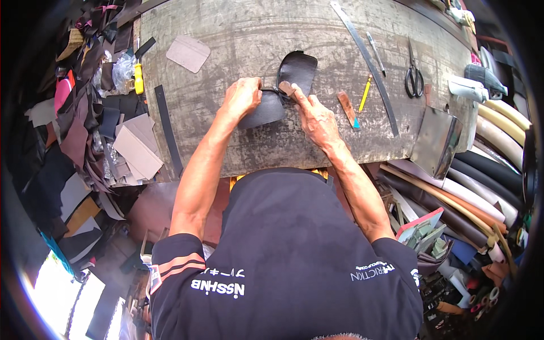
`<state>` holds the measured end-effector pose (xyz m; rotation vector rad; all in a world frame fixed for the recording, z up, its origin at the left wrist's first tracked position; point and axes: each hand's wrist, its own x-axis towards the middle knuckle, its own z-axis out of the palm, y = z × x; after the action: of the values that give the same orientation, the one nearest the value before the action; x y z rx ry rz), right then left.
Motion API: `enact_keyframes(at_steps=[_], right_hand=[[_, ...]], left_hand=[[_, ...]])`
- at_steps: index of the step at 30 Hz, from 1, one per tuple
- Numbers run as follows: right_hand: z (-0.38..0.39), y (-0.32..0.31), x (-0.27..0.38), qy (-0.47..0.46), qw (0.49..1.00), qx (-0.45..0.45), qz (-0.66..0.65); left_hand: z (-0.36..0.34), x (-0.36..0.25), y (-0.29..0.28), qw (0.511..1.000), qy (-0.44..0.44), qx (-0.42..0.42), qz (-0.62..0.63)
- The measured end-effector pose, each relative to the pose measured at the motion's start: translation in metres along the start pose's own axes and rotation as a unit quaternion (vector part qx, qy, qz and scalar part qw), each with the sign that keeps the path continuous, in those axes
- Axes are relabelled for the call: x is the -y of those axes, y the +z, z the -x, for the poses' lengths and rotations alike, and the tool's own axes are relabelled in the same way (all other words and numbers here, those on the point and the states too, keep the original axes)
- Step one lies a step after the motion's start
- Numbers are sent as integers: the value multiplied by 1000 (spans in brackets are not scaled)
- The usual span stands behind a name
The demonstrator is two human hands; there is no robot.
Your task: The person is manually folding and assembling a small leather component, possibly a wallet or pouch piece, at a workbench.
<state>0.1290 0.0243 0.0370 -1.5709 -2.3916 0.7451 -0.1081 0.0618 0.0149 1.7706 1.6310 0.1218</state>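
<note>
Dark leather piece (296,71) lies flat at worktop (238,28) centre, curved edge toward 12 o'clock. Left hand (242,96) pins its lower part at 9 o'clock, grip clenched on leather. Right hand (317,119) at 4 o'clock, grip pinching small tan block (287,88) against piece, forefinger extended. Yellow-handled tool (365,93), metal ruler (368,62), scissors (413,76) toward 3 o'clock. Leather scraps (136,150) at 9 o'clock.

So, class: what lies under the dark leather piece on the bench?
The worn grey workbench shows around the dark leather piece. The left hand covers its lower end; anything beneath is hidden.
</note>
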Motion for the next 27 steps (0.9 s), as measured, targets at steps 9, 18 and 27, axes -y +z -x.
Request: enact_keyframes(at_steps=[9,18,27], right_hand=[[-11,5,-2,23,998,-47,29],[-28,1,-7,1,998,-50,30],[-39,1,-10,15,998,-61,31]], left_hand=[[-1,2,3,999,9,-10,40],[-11,-2,-10,996,-31,29,84],[-16,6,-4,987,-63,54,135]])
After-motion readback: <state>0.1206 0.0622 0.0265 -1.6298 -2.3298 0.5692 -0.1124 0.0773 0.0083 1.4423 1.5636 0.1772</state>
